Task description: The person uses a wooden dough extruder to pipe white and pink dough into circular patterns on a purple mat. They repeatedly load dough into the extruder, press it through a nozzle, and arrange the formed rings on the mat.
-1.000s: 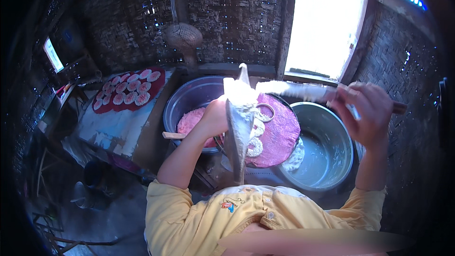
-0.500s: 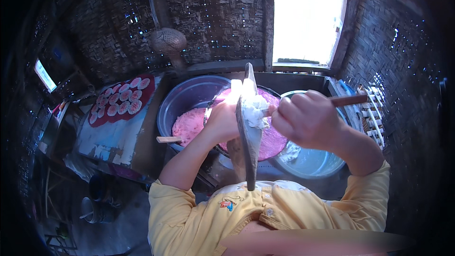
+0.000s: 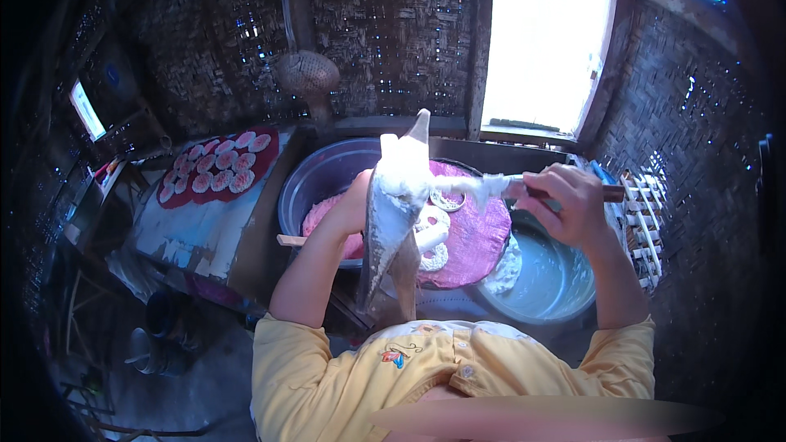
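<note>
Head view: the right hand [image 3: 571,203], closed around a brown-handled stick [image 3: 610,194], has pulled back from the cloth bag [image 3: 387,233] gripped in the left hand [image 3: 355,203], so white paste [image 3: 403,173] shows uncovered in the bag, above the pink mat [image 3: 481,244]

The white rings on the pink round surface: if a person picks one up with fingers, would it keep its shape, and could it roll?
The white rings would probably bend or break: their strands look thin around open middles. They may feel soft and sticky, since they resemble the white paste by the right hand. Rolling seems unlikely; they lie flat.
</note>
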Demonstrator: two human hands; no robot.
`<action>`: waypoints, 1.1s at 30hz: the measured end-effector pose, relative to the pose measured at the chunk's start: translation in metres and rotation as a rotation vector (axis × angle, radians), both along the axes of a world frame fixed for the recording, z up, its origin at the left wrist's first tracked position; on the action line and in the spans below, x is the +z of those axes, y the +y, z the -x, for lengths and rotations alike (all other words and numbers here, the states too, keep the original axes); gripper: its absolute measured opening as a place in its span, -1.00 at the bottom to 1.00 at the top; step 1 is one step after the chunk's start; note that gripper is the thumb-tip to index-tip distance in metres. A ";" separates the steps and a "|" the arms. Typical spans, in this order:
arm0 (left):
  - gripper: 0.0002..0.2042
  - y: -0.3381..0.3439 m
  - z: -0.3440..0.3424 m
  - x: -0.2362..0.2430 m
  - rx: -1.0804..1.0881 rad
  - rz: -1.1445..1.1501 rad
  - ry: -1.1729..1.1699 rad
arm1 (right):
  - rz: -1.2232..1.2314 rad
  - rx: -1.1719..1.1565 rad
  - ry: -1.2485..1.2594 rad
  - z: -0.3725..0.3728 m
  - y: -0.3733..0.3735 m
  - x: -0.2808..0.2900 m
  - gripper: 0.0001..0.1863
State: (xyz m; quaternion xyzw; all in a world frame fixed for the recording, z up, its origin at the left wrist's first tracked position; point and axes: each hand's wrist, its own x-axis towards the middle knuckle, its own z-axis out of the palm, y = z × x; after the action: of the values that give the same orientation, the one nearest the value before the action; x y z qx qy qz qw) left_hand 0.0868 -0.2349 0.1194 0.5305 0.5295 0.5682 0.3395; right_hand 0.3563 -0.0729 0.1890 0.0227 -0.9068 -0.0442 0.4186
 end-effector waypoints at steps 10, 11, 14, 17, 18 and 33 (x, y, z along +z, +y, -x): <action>-0.58 -0.003 -0.027 0.011 0.253 0.007 0.539 | 0.055 -0.020 -0.345 -0.010 -0.007 0.037 -0.78; -0.58 -0.002 -0.033 0.012 0.301 0.002 0.611 | 0.056 -0.045 -0.385 -0.008 -0.010 0.041 -0.79; -0.60 0.000 -0.050 0.013 0.351 0.005 0.711 | 0.085 -0.197 -0.572 -0.002 -0.022 0.050 -0.75; -0.61 0.003 -0.057 0.013 0.374 0.022 0.820 | 0.086 -0.239 -0.631 0.009 -0.033 0.048 -0.73; -0.61 0.004 -0.058 0.013 0.376 0.028 0.834 | 0.058 -0.260 -0.629 0.013 -0.035 0.044 -0.74; -0.72 0.014 -0.018 0.009 0.170 -0.174 0.058 | -0.116 -0.074 0.308 -0.018 -0.027 0.025 -0.86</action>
State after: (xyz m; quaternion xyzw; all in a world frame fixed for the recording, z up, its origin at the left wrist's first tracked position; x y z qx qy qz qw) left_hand 0.1044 -0.2213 0.1284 0.5273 0.5311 0.6231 0.2272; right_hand 0.3747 -0.0998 0.2143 0.0066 -0.8281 -0.1149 0.5486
